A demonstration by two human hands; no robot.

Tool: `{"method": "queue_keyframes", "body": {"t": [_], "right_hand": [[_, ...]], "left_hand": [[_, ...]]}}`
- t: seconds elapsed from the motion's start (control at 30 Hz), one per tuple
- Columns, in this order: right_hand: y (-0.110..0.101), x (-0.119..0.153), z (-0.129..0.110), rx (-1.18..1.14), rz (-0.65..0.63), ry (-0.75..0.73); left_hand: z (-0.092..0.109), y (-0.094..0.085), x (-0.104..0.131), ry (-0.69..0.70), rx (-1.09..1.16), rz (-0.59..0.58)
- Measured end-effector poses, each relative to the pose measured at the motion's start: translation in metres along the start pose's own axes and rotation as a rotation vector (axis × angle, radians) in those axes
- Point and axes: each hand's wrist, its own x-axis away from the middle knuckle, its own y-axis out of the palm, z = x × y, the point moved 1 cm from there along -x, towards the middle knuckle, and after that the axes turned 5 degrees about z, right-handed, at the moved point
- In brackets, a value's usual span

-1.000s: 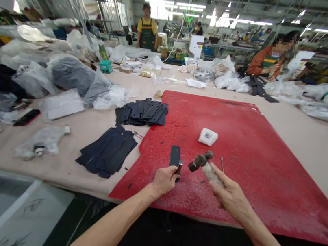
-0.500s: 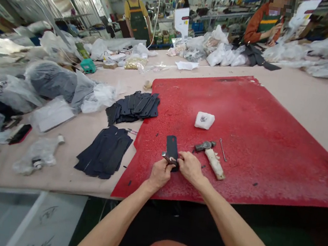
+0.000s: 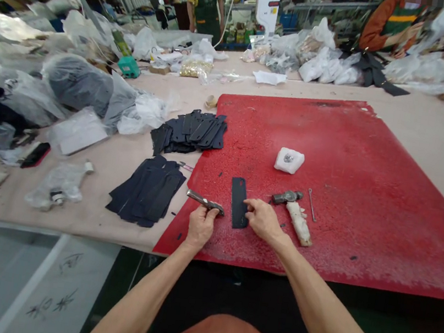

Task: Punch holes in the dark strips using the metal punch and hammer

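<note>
The dark strip [image 3: 238, 205] lies flat on the red mat [image 3: 351, 163], between the two hands. The left hand [image 3: 200, 227] holds a metal punch [image 3: 199, 199] pinched between thumb and fingers, tilted over the mat's left part. The right hand [image 3: 263, 221] has bent fingertips at the strip's right edge; whether they grip it, I cannot tell. A hammer [image 3: 299, 222] lies just beside that hand, near a thin rod [image 3: 312, 205].

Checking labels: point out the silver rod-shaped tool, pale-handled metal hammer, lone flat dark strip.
Silver rod-shaped tool [image 3: 202, 200]: head view, shaft.
Pale-handled metal hammer [image 3: 298, 217]: head view, handle.
Lone flat dark strip [image 3: 238, 203]: head view, centre.
</note>
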Motion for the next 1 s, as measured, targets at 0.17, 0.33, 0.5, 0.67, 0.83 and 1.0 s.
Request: {"method": "queue_keyframes", "body": {"t": [0.17,0.33,0.5,0.67,0.83,1.0], "right_hand": [[0.003,0.023,-0.012,0.093,0.000,-0.093],[0.009,0.027,-0.012,0.106,0.004,-0.088],[0.008,0.024,-0.013,0.087,-0.001,-0.073],[0.011,0.026,-0.014,0.031,0.015,-0.083],[0.014,0.033,-0.015,-0.086,-0.003,-0.120],[-0.004,0.052,0.000,-0.540,0.052,-0.072]], "left_hand": [[0.003,0.006,0.006,0.084,0.018,-0.073],[0.007,0.029,-0.001,0.120,0.118,-0.134],[0.009,0.048,-0.010,0.131,0.089,-0.158],[0.008,0.048,-0.010,0.144,0.054,-0.175],[0.007,0.049,-0.006,0.208,-0.012,-0.172],[0.006,0.051,-0.003,0.220,-0.069,-0.165]]}}
